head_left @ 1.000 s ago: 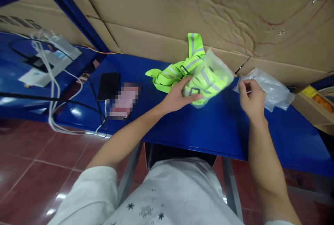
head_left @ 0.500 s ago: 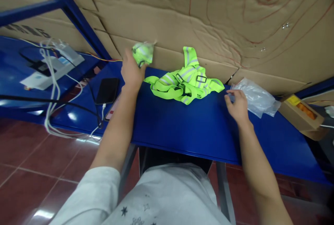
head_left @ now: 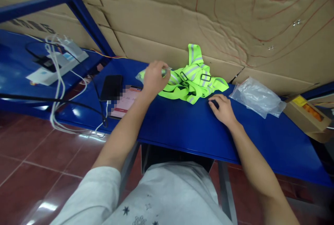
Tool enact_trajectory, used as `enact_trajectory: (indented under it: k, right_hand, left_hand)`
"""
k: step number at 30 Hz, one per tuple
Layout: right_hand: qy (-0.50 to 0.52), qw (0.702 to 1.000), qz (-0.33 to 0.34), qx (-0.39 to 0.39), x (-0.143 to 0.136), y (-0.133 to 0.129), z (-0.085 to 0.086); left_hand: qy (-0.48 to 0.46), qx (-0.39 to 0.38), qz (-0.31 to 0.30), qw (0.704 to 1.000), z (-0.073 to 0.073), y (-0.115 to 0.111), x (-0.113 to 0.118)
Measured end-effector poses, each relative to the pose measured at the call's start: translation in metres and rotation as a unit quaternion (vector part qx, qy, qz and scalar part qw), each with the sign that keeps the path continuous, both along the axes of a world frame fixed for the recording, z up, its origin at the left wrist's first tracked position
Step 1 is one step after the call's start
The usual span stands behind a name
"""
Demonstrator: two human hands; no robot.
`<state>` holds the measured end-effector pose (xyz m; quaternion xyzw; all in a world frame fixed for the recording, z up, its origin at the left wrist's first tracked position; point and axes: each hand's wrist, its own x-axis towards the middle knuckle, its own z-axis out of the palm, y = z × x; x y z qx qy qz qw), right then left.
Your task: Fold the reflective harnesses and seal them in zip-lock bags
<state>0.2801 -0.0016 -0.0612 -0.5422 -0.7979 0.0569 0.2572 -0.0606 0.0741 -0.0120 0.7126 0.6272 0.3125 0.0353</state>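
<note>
My left hand (head_left: 156, 78) is closed over a clear plastic bag (head_left: 140, 75) with a neon-yellow strap bundle inside; most of the bag is hidden beneath my palm. Beside it lies a loose reflective strap vest (head_left: 194, 78), neon yellow with silver stripes and black buckles, heaped against the cardboard. My right hand (head_left: 221, 110) rests on the blue table just in front of the vest's right end, fingers slightly curled, thumb apart, nothing in it.
Flat clear plastic bags (head_left: 258, 96) lie on the right, near an open cardboard box (head_left: 305, 117). To the left are a black phone (head_left: 111, 87), a phone with a lit screen (head_left: 126, 103), white cables (head_left: 58, 89) and a power strip (head_left: 60, 66). Cardboard (head_left: 156, 19) backs the table.
My left hand has brought the bagged bundle down and right, from beside the cardboard to the vest's left end. My right hand has shifted left, away from the plastic bags.
</note>
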Motion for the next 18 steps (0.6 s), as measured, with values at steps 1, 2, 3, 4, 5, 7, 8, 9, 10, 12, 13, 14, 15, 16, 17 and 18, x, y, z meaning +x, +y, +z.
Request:
enact_trajectory:
  k: [1, 2, 3, 4, 5, 7, 8, 9, 10, 12, 13, 14, 15, 16, 17, 18]
  right_hand:
    - [-0.001, 1.000, 0.002, -0.004, -0.001, 0.000, 0.000]
    - [-0.003, 1.000, 0.005, -0.008, -0.002, -0.001, 0.000]
    - [-0.005, 1.000, 0.008, -0.012, -0.004, -0.002, 0.000]
    - [-0.008, 1.000, 0.012, -0.016, -0.005, -0.002, 0.000]
    - [-0.010, 1.000, 0.016, -0.021, -0.007, -0.003, 0.000]
    - [-0.014, 0.999, 0.025, -0.029, -0.010, -0.004, -0.001]
    - [-0.015, 0.999, 0.028, -0.032, -0.011, -0.005, -0.001]
    - [-0.016, 0.999, 0.031, -0.035, -0.012, -0.005, -0.001]
    - [-0.016, 0.999, 0.033, -0.036, -0.013, -0.006, -0.001]
    - [-0.016, 0.999, 0.035, -0.037, -0.014, -0.007, 0.000]
    - [-0.015, 0.999, 0.035, -0.035, -0.015, -0.007, 0.001]
    - [-0.013, 0.999, 0.036, -0.031, -0.015, -0.008, 0.002]
    - [-0.010, 0.999, 0.035, -0.026, -0.015, -0.009, 0.004]
    - [-0.006, 0.999, 0.035, -0.020, -0.016, -0.010, 0.006]
    - [-0.002, 0.999, 0.036, -0.013, -0.017, -0.011, 0.008]
    - [0.002, 0.999, 0.036, -0.006, -0.018, -0.012, 0.010]
  left_hand:
    - [0.020, -0.018, -0.015, 1.000, -0.004, -0.004, 0.009]
    - [0.036, -0.030, -0.024, 0.999, -0.008, -0.008, 0.017]
    - [0.049, -0.038, -0.027, 0.998, -0.012, -0.012, 0.023]
    - [0.064, -0.044, -0.025, 0.997, -0.016, -0.015, 0.028]
    - [0.084, -0.054, -0.023, 0.995, -0.019, -0.018, 0.032]
    - [0.123, -0.078, -0.015, 0.989, -0.021, -0.021, 0.035]
    - [0.134, -0.087, -0.007, 0.987, -0.021, -0.021, 0.034]
    - [0.135, -0.091, 0.004, 0.987, -0.020, -0.021, 0.034]
    - [0.124, -0.089, 0.014, 0.988, -0.019, -0.019, 0.032]
    - [0.073, -0.072, 0.029, 0.994, -0.017, -0.014, 0.027]
    - [0.035, -0.058, 0.026, 0.997, -0.016, -0.011, 0.024]
    - [-0.012, -0.042, 0.016, 0.999, -0.015, -0.008, 0.021]
    - [-0.066, -0.021, -0.002, 0.998, -0.014, -0.005, 0.018]
    - [-0.123, 0.003, -0.021, 0.992, -0.013, -0.002, 0.015]
    - [-0.182, 0.029, -0.039, 0.982, -0.012, 0.001, 0.013]
    - [-0.240, 0.046, -0.055, 0.968, -0.011, 0.004, 0.012]
